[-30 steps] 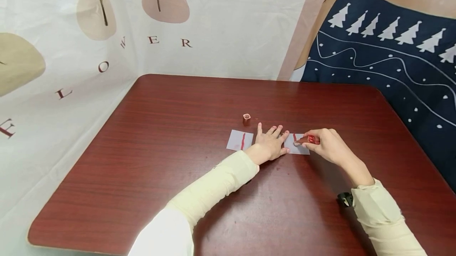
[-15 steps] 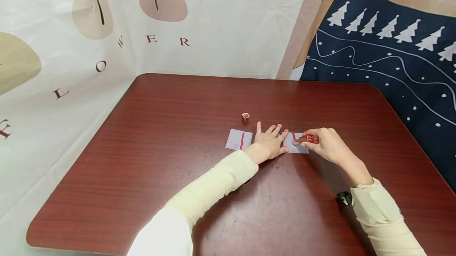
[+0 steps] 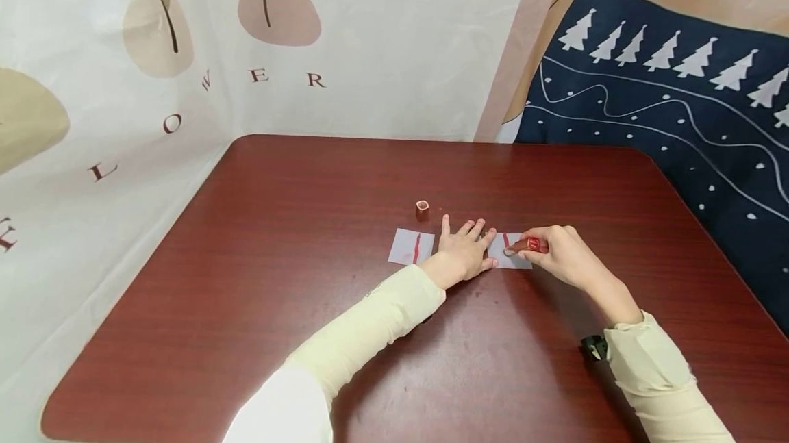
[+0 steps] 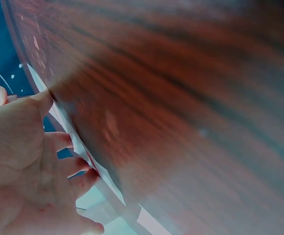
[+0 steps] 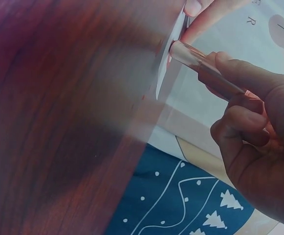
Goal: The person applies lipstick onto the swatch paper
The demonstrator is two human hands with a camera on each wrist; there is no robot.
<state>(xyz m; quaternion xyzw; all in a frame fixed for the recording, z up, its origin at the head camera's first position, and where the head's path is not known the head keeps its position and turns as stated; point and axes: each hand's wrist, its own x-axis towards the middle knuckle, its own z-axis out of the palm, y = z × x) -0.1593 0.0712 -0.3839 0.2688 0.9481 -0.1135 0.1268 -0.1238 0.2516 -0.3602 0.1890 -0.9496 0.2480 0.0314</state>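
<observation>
My right hand [image 3: 573, 258] pinches a lipstick [image 3: 527, 246] with a brown-red case between thumb and fingers. In the right wrist view its metallic inner tube [image 5: 186, 55] meets the right-hand paper [image 3: 518, 264]. A short red stroke [image 3: 506, 239] runs down that white paper from its top edge to the lipstick's tip. Fingers spread, my left hand [image 3: 464, 252] lies at the paper's left edge, thumb touching it. Just left of that hand sits another white paper [image 3: 402, 244] with a long red stroke [image 3: 416, 248]. The lipstick cap [image 3: 422, 211] stands upright behind the papers, its opening facing up.
A dark red wood-grain table [image 3: 296, 224] carries everything. White printed cloth [image 3: 394, 46] hangs behind and at the left, navy cloth with white trees [image 3: 647, 107] at the right. A black band [image 3: 594, 347] shows by the right cuff.
The head view has shifted slightly. Both hands hold nearly the same places against the papers, and the lipstick's tip stays at the lower end of the short red stroke.
</observation>
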